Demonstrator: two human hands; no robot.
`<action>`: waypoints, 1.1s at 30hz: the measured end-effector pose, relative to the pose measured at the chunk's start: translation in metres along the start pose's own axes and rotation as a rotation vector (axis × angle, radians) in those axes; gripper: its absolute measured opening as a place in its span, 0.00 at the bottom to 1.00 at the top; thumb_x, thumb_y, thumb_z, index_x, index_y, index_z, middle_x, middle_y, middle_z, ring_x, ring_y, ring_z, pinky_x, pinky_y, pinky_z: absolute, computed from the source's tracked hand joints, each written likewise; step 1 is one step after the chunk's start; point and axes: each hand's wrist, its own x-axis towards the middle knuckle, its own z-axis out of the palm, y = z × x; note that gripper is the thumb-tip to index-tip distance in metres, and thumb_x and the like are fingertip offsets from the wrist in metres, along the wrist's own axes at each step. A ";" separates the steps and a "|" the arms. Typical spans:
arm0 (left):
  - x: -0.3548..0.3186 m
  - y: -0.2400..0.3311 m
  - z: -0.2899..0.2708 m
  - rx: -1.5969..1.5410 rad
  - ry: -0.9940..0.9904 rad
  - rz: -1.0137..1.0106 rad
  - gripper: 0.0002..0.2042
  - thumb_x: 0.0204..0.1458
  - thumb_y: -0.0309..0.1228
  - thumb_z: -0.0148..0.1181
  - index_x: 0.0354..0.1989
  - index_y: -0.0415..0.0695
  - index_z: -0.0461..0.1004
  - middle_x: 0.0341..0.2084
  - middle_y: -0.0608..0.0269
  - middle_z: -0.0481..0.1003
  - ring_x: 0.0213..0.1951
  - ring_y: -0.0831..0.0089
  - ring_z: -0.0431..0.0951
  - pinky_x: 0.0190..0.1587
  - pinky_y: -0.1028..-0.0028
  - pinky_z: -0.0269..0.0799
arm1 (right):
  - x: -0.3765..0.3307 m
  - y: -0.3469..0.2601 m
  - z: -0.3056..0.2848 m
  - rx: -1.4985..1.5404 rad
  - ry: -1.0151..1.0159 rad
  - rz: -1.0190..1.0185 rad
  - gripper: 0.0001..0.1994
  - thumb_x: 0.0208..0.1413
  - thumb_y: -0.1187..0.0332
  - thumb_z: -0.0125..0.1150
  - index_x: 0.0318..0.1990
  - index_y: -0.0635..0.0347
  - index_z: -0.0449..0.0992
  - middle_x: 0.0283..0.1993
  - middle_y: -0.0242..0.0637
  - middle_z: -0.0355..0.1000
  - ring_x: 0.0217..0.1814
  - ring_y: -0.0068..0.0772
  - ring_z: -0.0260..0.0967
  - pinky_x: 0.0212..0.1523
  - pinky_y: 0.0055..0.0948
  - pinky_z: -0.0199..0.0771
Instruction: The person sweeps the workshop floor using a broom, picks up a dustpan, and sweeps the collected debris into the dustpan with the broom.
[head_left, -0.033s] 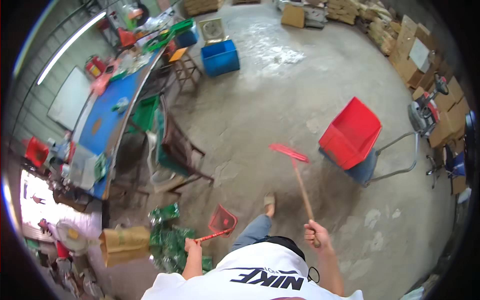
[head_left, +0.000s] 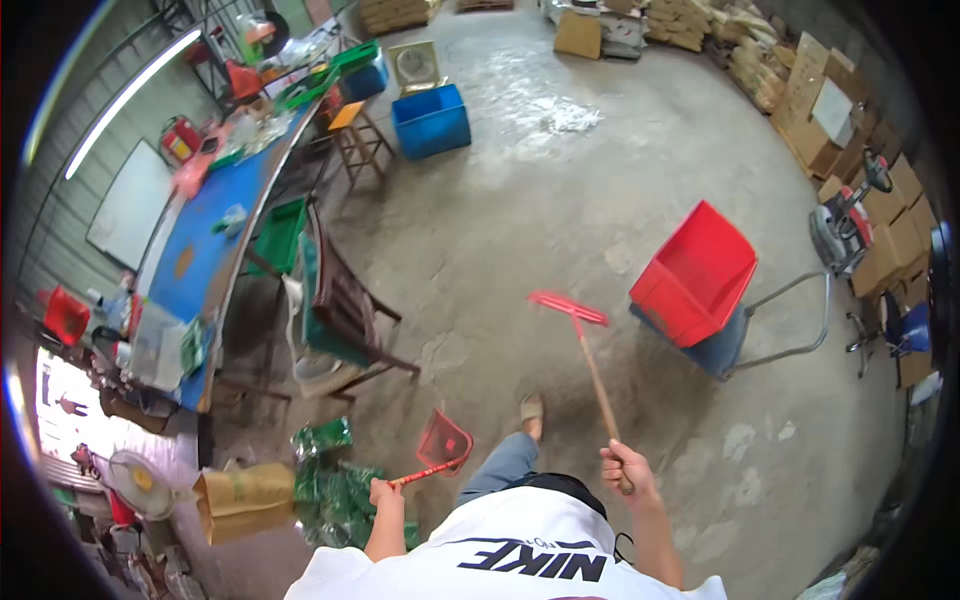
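My left hand (head_left: 385, 492) grips the thin red handle of a red dustpan (head_left: 445, 440), which hangs low just left of my sandalled foot (head_left: 531, 408). In my right hand (head_left: 625, 465) is the wooden stick of a broom, whose red head (head_left: 568, 307) rests out ahead on the concrete floor. The broom head lies a short way left of a red bin (head_left: 695, 272) that sits on a trolley.
A wooden chair (head_left: 345, 310) and a long blue table (head_left: 215, 240) crowded with items stand to my left. Green packets (head_left: 335, 490) and a brown sack (head_left: 245, 495) lie by my left side. A blue crate (head_left: 430, 120) is far ahead. Cardboard boxes (head_left: 850, 130) line the right wall.
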 end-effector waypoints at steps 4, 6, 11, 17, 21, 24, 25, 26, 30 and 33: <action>-0.081 -0.008 0.176 0.072 -0.178 0.099 0.09 0.44 0.32 0.52 0.25 0.38 0.65 0.22 0.61 0.65 0.24 0.69 0.68 0.21 0.69 0.71 | 0.058 -0.107 0.047 0.024 -0.033 0.117 0.12 0.56 0.58 0.51 0.28 0.58 0.68 0.15 0.20 0.54 0.13 0.13 0.51 0.11 0.15 0.50; -0.120 -0.004 0.250 0.119 -0.237 0.151 0.08 0.44 0.32 0.53 0.22 0.40 0.65 0.19 0.63 0.65 0.20 0.72 0.66 0.20 0.72 0.70 | 0.082 -0.157 0.059 0.021 -0.074 0.120 0.13 0.56 0.58 0.50 0.29 0.58 0.69 0.15 0.20 0.54 0.13 0.12 0.52 0.11 0.14 0.50; -0.209 0.010 0.432 0.239 -0.412 0.307 0.11 0.46 0.36 0.55 0.23 0.40 0.67 0.18 0.65 0.67 0.19 0.75 0.69 0.18 0.76 0.68 | 0.155 -0.267 0.092 -0.088 0.005 0.111 0.12 0.54 0.59 0.55 0.27 0.58 0.68 0.15 0.21 0.55 0.13 0.13 0.53 0.12 0.15 0.51; -0.304 0.014 0.637 0.254 -0.561 0.433 0.12 0.51 0.36 0.55 0.29 0.38 0.69 0.22 0.64 0.69 0.22 0.76 0.71 0.22 0.77 0.71 | 0.285 -0.420 0.133 -0.058 -0.022 0.098 0.11 0.53 0.59 0.56 0.26 0.55 0.68 0.15 0.20 0.56 0.12 0.13 0.53 0.12 0.15 0.52; -0.361 0.021 0.770 0.226 -0.630 0.425 0.12 0.50 0.37 0.56 0.31 0.39 0.68 0.24 0.65 0.69 0.26 0.77 0.71 0.25 0.77 0.73 | 0.365 -0.540 0.190 -0.150 0.027 0.102 0.11 0.52 0.59 0.56 0.26 0.55 0.67 0.15 0.20 0.55 0.12 0.12 0.53 0.12 0.15 0.51; -0.404 0.038 0.861 0.209 -0.642 0.447 0.12 0.50 0.36 0.56 0.32 0.39 0.69 0.24 0.66 0.68 0.26 0.78 0.70 0.26 0.78 0.72 | 0.405 -0.636 0.241 -0.225 0.042 0.068 0.11 0.52 0.59 0.56 0.27 0.55 0.67 0.15 0.19 0.53 0.12 0.12 0.52 0.12 0.15 0.50; -0.420 0.042 0.893 0.199 -0.626 0.429 0.12 0.50 0.36 0.56 0.32 0.39 0.69 0.24 0.66 0.68 0.26 0.78 0.70 0.26 0.78 0.72 | 0.422 -0.665 0.248 -0.247 0.049 0.079 0.11 0.52 0.59 0.56 0.27 0.55 0.67 0.15 0.19 0.53 0.12 0.12 0.52 0.12 0.15 0.50; -0.431 0.046 0.926 0.197 -0.648 0.432 0.12 0.51 0.36 0.56 0.33 0.39 0.69 0.24 0.67 0.68 0.26 0.79 0.69 0.26 0.78 0.72 | 0.444 -0.692 0.255 -0.240 0.033 0.053 0.11 0.53 0.59 0.56 0.27 0.55 0.67 0.15 0.19 0.53 0.12 0.12 0.52 0.12 0.15 0.49; -0.460 0.053 1.062 0.185 -0.701 0.379 0.12 0.51 0.37 0.55 0.33 0.40 0.69 0.24 0.69 0.67 0.26 0.81 0.68 0.27 0.80 0.70 | 0.523 -0.780 0.310 -0.316 0.073 -0.022 0.11 0.53 0.59 0.56 0.30 0.56 0.67 0.15 0.19 0.53 0.12 0.11 0.51 0.11 0.14 0.49; -0.474 0.054 1.169 0.217 -0.695 0.342 0.12 0.51 0.37 0.56 0.33 0.40 0.69 0.24 0.69 0.67 0.26 0.81 0.67 0.27 0.80 0.70 | 0.585 -0.840 0.359 -0.391 0.145 -0.068 0.12 0.52 0.59 0.56 0.33 0.57 0.66 0.15 0.19 0.53 0.12 0.11 0.51 0.11 0.15 0.48</action>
